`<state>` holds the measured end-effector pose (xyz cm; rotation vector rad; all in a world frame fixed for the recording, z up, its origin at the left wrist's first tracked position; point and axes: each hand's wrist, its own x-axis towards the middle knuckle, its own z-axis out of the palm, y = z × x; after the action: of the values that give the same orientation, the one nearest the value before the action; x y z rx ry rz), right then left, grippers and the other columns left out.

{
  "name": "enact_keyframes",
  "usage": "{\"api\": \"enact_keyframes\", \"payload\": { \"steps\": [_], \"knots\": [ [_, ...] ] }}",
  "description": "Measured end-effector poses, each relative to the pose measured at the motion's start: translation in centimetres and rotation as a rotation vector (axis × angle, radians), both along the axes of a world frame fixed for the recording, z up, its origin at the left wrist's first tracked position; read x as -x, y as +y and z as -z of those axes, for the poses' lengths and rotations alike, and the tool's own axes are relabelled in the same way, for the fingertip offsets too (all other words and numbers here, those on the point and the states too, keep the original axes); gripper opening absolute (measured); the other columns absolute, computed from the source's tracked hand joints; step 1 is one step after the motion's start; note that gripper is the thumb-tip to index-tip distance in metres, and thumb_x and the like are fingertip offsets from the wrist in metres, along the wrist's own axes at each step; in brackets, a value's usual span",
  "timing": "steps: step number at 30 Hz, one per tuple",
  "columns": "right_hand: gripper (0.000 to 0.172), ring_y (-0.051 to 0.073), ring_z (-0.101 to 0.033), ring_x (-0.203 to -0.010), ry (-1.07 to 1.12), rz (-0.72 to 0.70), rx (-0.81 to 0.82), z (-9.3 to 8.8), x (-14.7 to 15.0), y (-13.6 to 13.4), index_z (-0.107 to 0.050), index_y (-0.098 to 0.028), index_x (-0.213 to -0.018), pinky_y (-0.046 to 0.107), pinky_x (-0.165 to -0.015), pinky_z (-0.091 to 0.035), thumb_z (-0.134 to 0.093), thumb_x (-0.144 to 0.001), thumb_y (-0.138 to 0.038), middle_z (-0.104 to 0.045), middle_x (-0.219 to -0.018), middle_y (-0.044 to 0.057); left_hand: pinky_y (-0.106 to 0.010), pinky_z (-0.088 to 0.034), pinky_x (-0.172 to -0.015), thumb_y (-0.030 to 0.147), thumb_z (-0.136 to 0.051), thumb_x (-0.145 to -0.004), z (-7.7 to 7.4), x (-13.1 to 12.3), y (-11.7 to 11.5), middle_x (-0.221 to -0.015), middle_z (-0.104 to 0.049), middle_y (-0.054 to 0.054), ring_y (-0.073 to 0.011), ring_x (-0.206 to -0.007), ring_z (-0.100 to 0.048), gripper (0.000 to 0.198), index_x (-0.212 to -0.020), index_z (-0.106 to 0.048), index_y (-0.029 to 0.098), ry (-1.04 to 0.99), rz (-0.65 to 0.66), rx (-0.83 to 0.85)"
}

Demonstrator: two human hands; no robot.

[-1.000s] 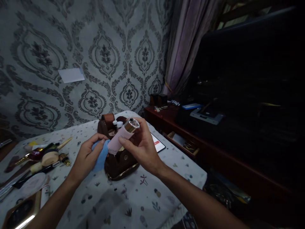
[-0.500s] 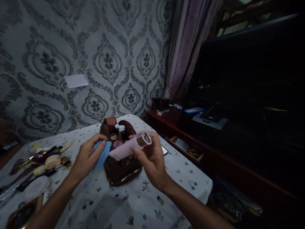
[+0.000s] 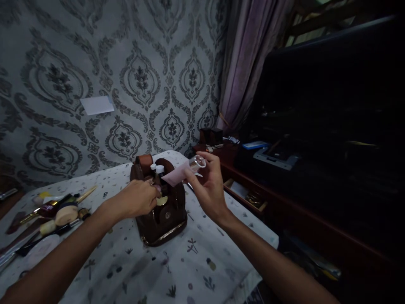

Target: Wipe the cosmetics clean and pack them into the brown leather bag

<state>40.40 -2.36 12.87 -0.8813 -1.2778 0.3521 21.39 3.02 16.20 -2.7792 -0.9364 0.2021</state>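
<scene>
A pale pink squeeze tube (image 3: pixel 177 174) with a clear and silvery cap is tilted above the bag, and my right hand (image 3: pixel 210 185) grips it near the cap. Below it a small dark brown bag (image 3: pixel 163 226) stands unzipped on the table. Curled at the bag's left side, my left hand (image 3: pixel 137 197) has its fingertips in the opening, and what they hold is hidden. A pale yellow round thing (image 3: pixel 162 200) shows just beside those fingertips. Inside the bag stand white-capped bottles (image 3: pixel 160 169).
On the left of the table lie several cosmetics, among them a round beige compact (image 3: pixel 66 215) and brushes. A dark red desk (image 3: pixel 218 156) with an open drawer (image 3: pixel 245 195) stands to the right. The table has a patterned white cover (image 3: pixel 177 270).
My left hand has moved right into the bag's opening, and the blue cloth it held is out of sight. My right hand has raised the tube up and slightly right.
</scene>
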Motion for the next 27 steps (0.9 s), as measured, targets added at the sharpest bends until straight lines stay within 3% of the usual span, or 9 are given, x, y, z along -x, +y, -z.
{"api": "enact_keyframes", "payload": {
  "steps": [6, 11, 18, 27],
  "knots": [
    [0.03, 0.017, -0.061, -0.083, -0.491, -0.078, 0.07, -1.0, -0.1, 1.9, -0.047, -0.022, -0.117, 0.028, -0.072, -0.048, -0.057, -0.089, -0.025, -0.062, -0.097, 0.002, -0.034, -0.051, -0.071, 0.016, -0.047, -0.084, 0.2, -2.0, -0.7, -0.093, -0.076, -0.014, -0.0274, -0.087, -0.072, 0.03, -0.096, -0.074, 0.015, 0.242, -0.042, 0.064],
    [0.02, 0.017, -0.054, -0.077, -0.728, -0.072, 0.094, -0.9, 0.5, 3.6, -0.049, -0.02, -0.107, 0.028, -0.07, -0.042, -0.053, -0.087, -0.017, -0.059, -0.091, 0.002, -0.035, -0.052, -0.075, 0.014, -0.051, -0.079, 0.9, -2.5, -0.2, -0.097, -0.076, -0.016, -0.028, -0.091, -0.07, 0.03, -0.096, -0.075, 0.014, 0.341, 0.007, 0.1],
    [0.013, 0.02, -0.053, -0.083, -0.953, 0.026, 0.208, -0.4, 1.1, 5.3, -0.05, -0.02, -0.1, 0.03, -0.071, -0.04, -0.054, -0.088, -0.015, -0.057, -0.096, 0.005, -0.035, -0.053, -0.073, 0.014, -0.05, -0.079, 1.2, -2.2, -0.1, -0.088, -0.075, -0.015, -0.0282, -0.094, -0.07, 0.029, -0.094, -0.075, 0.016, 0.315, 0.01, 0.095],
    [0.027, 0.026, -0.055, -0.099, -1.206, 0.113, 0.263, 0.0, 1.8, 6.1, -0.053, -0.015, -0.114, 0.034, -0.082, -0.039, -0.062, -0.089, -0.018, -0.067, -0.105, 0.011, -0.036, -0.052, -0.074, 0.017, -0.057, -0.074, 2.7, -1.3, 0.9, -0.078, -0.074, -0.014, -0.0276, -0.083, -0.071, 0.017, -0.076, -0.074, 0.017, 0.1, 0.053, 0.117]
  ]
}}
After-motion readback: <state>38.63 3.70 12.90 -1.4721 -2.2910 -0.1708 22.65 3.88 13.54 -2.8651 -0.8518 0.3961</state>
